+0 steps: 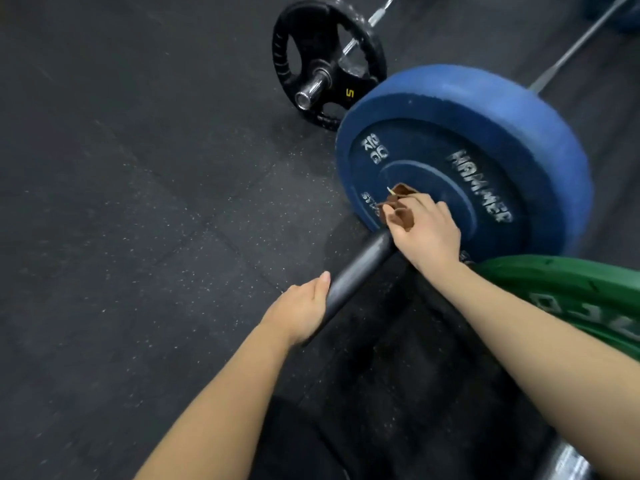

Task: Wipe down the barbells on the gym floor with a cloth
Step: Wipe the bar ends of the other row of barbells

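Speckled black rubber flooring [121,202] carries a barbell whose dark sleeve [360,268] juts from a blue plate [485,109], with a black-plated bar [311,46] behind it and a green plate [571,289] at the right. The left hand [301,313] wraps the sleeve's end, probably to stop it rolling. The right hand [426,230] pinches a bunched brown cloth [398,209] where sleeve meets plate, apparently wiping that joint.
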`<action>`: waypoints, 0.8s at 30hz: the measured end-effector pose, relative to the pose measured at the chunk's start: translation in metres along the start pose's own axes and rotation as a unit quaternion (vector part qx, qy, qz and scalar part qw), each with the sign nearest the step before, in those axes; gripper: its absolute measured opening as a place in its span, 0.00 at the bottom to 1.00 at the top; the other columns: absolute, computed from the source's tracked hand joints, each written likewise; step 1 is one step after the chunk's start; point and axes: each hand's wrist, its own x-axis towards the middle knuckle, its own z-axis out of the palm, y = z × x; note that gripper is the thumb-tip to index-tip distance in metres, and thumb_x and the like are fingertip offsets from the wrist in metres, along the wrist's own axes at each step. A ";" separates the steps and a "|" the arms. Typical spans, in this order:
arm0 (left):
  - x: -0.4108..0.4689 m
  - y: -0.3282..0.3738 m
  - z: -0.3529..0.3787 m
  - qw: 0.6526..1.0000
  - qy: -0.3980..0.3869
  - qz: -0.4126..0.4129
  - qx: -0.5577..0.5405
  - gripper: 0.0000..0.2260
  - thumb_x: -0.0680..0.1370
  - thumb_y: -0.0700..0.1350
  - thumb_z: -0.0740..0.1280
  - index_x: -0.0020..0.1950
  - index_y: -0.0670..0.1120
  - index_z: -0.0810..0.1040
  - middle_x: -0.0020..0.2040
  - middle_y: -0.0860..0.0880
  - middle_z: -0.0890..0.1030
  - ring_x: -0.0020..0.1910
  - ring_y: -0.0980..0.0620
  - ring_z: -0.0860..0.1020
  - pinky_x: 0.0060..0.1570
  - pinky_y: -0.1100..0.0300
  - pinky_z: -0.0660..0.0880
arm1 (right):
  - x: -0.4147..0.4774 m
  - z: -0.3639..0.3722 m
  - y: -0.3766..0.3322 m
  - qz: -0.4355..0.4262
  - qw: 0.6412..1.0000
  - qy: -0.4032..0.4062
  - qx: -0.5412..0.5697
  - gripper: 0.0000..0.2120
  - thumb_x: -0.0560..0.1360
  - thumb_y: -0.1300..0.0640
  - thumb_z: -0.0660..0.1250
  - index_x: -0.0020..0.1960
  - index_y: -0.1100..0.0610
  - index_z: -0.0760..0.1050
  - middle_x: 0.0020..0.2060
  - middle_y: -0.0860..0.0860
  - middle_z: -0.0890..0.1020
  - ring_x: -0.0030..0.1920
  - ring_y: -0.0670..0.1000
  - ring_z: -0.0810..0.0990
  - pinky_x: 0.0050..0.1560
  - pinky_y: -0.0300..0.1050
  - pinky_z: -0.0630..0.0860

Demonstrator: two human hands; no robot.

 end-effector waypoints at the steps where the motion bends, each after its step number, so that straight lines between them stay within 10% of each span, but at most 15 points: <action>1: 0.001 -0.001 -0.001 1.000 0.002 0.000 -0.003 0.25 0.88 0.54 0.40 0.81 0.51 0.63 0.76 0.48 0.72 0.74 0.41 0.68 0.73 0.47 0.63 | 0.000 0.004 -0.001 0.003 1.000 0.013 0.003 0.22 0.80 0.37 0.58 0.63 0.49 0.79 0.63 0.47 0.78 0.57 0.60 0.73 0.53 0.54 0.74; 15: -0.001 -0.004 0.000 0.996 0.003 -0.027 -0.089 0.28 0.87 0.58 0.41 0.78 0.49 0.69 0.76 0.45 0.72 0.76 0.42 0.67 0.72 0.48 0.62 | -0.032 0.015 -0.004 0.032 0.985 0.093 0.139 0.12 0.78 0.48 0.69 0.59 0.51 0.83 0.59 0.46 0.81 0.56 0.57 0.80 0.55 0.50 0.75; 24: 0.006 -0.011 0.017 0.991 0.077 -0.082 -0.073 0.28 0.86 0.57 0.43 0.68 0.47 0.77 0.66 0.44 0.79 0.66 0.41 0.73 0.67 0.44 0.69 | -0.007 -0.003 0.014 0.081 0.989 0.009 0.121 0.18 0.80 0.40 0.62 0.68 0.41 0.76 0.67 0.42 0.77 0.63 0.57 0.78 0.60 0.50 0.73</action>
